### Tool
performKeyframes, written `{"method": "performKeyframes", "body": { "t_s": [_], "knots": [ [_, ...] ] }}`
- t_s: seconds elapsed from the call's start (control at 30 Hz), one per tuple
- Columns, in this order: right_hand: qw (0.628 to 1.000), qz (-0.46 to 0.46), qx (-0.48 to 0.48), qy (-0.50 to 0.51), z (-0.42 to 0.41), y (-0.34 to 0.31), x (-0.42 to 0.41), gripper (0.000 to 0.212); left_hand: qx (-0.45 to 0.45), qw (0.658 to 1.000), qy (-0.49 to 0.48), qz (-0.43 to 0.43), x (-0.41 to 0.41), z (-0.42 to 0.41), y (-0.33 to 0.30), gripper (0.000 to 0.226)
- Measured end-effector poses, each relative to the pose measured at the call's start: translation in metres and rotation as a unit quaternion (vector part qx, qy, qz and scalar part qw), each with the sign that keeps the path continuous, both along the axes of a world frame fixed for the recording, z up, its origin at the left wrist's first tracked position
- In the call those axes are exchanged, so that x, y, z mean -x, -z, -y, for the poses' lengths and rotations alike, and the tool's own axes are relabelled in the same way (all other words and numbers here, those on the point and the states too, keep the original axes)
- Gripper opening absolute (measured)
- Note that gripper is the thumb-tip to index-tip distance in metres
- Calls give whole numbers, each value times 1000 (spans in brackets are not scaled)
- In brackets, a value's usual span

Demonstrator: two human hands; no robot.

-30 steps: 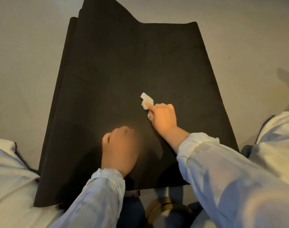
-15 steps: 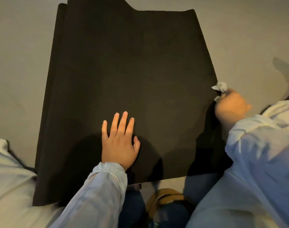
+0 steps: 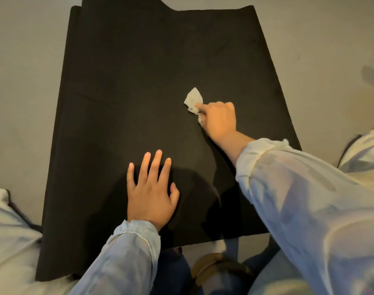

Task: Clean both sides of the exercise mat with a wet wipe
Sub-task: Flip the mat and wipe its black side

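Your black exercise mat (image 3: pixel 139 99) lies flat on the grey floor (image 3: pixel 22 81), far end folded over. Your left hand (image 3: pixel 151 194) is spread palm-down on the near-centre of the mat, fingers straight. Your right hand (image 3: pixel 219 119) has its fingers curled round the crumpled wet wipe (image 3: pixel 194 100), pressing it onto the mat, right of centre.

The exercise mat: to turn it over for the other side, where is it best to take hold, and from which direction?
Probably the near right corner of the exercise mat, approached from the right. That edge lies flat and free, whereas the left hand presses the middle and the right hand holds the wet wipe.
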State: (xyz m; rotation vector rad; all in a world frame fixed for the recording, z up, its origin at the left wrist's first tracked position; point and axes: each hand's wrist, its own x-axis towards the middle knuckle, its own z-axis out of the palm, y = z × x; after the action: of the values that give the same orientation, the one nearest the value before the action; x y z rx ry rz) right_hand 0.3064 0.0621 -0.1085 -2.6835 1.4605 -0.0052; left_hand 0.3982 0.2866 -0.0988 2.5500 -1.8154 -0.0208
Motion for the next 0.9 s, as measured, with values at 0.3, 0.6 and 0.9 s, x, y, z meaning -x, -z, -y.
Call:
{"method": "performKeyframes", "body": {
  "t_s": [0.3, 0.6, 0.9],
  "knots": [
    [956, -26, -6, 292, 53, -7, 132, 25, 10, 1000, 2, -2, 0, 0, 1, 56],
    [937, 194, 3, 290, 47, -27, 36, 39, 9, 1000, 0, -12, 1, 2, 0, 56],
    [999, 6, -33, -25, 31, -4, -49, 34, -11, 999, -3, -35, -1, 3, -1, 58]
  ]
}}
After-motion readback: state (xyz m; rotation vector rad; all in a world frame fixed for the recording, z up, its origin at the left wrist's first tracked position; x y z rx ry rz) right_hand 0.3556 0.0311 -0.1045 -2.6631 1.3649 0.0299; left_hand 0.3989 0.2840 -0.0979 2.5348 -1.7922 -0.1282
